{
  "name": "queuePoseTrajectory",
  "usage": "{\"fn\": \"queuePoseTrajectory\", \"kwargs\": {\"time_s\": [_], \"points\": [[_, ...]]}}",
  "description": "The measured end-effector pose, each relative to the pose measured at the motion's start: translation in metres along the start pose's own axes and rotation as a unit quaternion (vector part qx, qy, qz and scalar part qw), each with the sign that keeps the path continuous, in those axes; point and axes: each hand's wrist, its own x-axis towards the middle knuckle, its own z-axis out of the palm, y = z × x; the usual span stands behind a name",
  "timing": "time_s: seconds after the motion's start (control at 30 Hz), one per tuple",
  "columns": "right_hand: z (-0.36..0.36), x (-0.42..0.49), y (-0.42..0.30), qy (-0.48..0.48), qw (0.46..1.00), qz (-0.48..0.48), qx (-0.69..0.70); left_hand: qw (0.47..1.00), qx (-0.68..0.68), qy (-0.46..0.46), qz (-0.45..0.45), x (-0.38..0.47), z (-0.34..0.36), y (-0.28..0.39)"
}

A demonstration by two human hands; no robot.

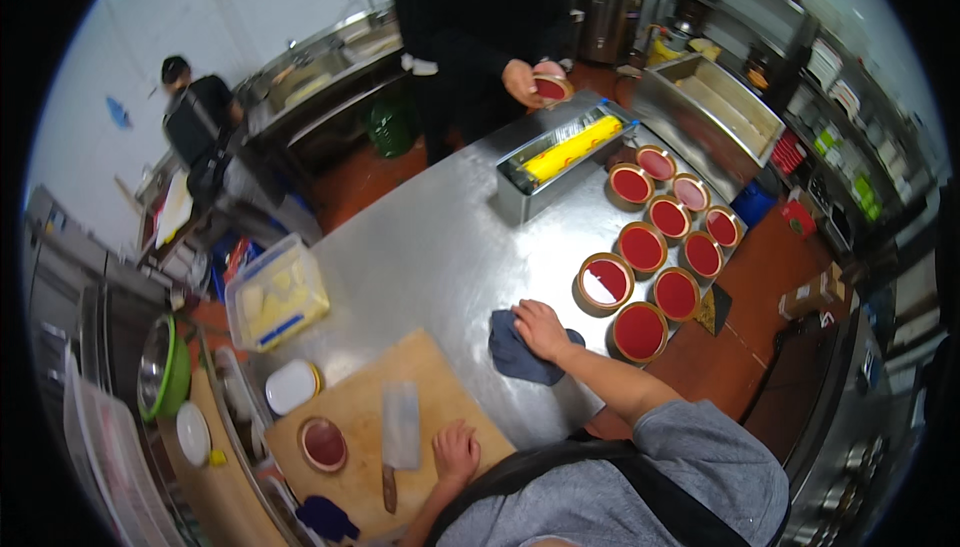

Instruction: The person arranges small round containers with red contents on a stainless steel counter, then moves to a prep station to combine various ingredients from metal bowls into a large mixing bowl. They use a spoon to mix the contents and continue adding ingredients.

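My right hand presses on a dark blue-grey cloth spread on the stainless steel table. To its right stand several round bowls with red contents, their rims brownish. My left hand rests on the wooden cutting board with nothing in it. Just left of that hand lies a cleaver with a wooden handle. Another round bowl with dull red contents sits on the board's left part. Whether the cloth is gripped or only pressed flat cannot be told for certain.
Across the table a person in black holds a similar bowl. Before them stands a metal box with a yellow roll. A plastic tub and a white-lidded container are at the left. Another person stands near the sinks.
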Motion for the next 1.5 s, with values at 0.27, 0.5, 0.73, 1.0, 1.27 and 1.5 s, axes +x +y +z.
{"fn": "queuePoseTrajectory", "kwargs": {"time_s": [0.27, 0.5, 0.73, 1.0, 1.27, 1.5], "points": [[-0.012, -0.035, -0.032, -0.127, 0.988, 0.067, -0.059, 0.999, -0.043, 0.015, -0.01, 0.007, -0.011, 0.004], [0.014, 0.004, -0.015, -0.022, 0.976, 0.119, 0.18, 0.995, -0.081, 0.056, -0.006, 0.005, -0.02, 0.005], [0.01, 0.024, -0.034, -0.075, 0.996, 0.033, -0.045, 0.994, -0.079, 0.07, -0.001, 0.01, -0.02, 0.007], [0.002, 0.022, -0.067, -0.095, 0.991, -0.06, 0.07, 0.991, -0.103, 0.078, -0.032, -0.017, -0.02, 0.004], [0.04, -0.021, -0.174, -0.219, 0.944, -0.15, 0.194, 0.9, -0.076, 0.293, -0.314, -0.152, -0.071, 0.079], [0.059, -0.152, -0.361, -0.464, 0.765, -0.296, 0.334, 0.728, -0.049, 0.399, -0.556, -0.314, -0.11, 0.161]]}}
